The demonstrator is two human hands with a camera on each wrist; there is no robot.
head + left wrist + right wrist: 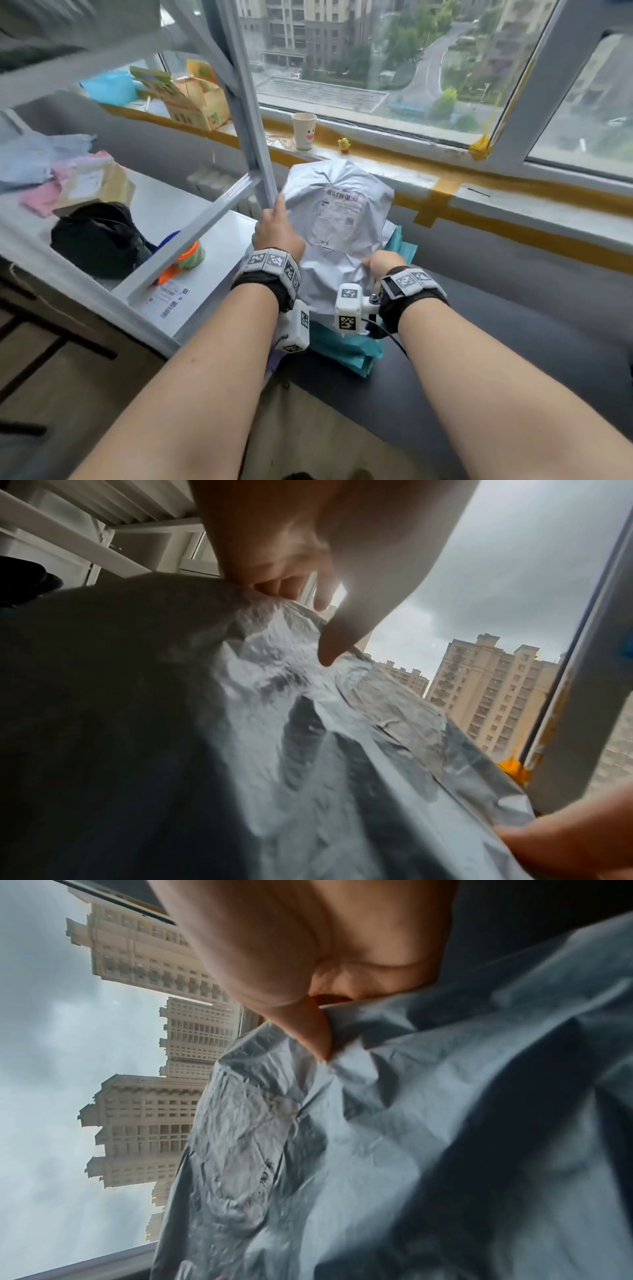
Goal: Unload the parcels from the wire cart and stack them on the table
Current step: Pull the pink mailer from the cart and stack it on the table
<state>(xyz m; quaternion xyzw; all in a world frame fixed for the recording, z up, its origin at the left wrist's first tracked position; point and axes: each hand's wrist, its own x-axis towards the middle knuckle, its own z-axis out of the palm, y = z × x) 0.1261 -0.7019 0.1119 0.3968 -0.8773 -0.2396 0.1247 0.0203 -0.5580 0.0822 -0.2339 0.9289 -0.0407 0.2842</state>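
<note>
Both hands, left hand (278,229) and right hand (383,262), pinch a crinkled silver-grey plastic mailer parcel (337,219) over the teal parcels (346,346) at the dark table's (496,342) left edge; lowering it level should keep the stack square.

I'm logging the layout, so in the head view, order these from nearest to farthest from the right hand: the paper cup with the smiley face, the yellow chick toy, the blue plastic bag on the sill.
1. Yellow chick toy, on the sill straight beyond the right hand.
2. Smiley-face paper cup, just left of it.
3. Blue plastic bag, far left on the sill.
</note>
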